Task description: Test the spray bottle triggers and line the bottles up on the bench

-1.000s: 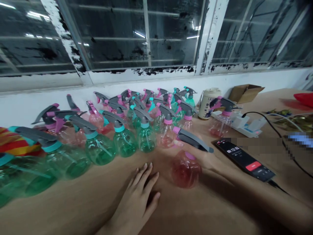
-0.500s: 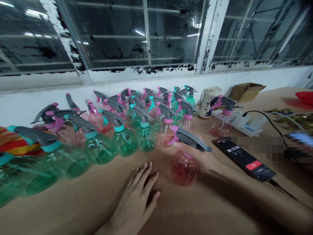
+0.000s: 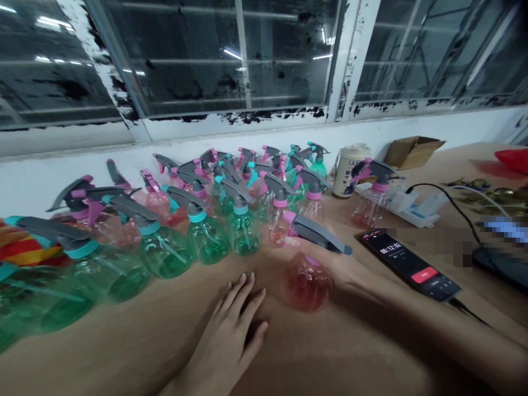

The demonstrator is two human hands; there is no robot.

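My left hand (image 3: 231,324) lies palm down on the wooden table (image 3: 363,352), holding nothing, its fingers a little spread. Right of it stands a pink spray bottle (image 3: 307,283) with a grey and pink trigger head. My right hand (image 3: 336,261) is wrapped round this bottle just below the head, one fingertip showing at the pink nozzle side. The head hides part of that hand. Green spray bottles with turquoise collars, such as this one (image 3: 245,234), form a row beyond my left hand. Behind them crowd several more pink and green bottles.
A phone (image 3: 408,267) with a running timer lies right of my right hand. Beyond it are another pink spray bottle (image 3: 371,203), a power strip (image 3: 412,212) with cables, a printed cup (image 3: 350,171) and a cardboard box (image 3: 414,152). A wall with windows borders the table.
The view has shifted slightly. My right hand keeps its grip on the pink spray bottle, its fingertip changing position a little near the nozzle. My left hand stays flat.
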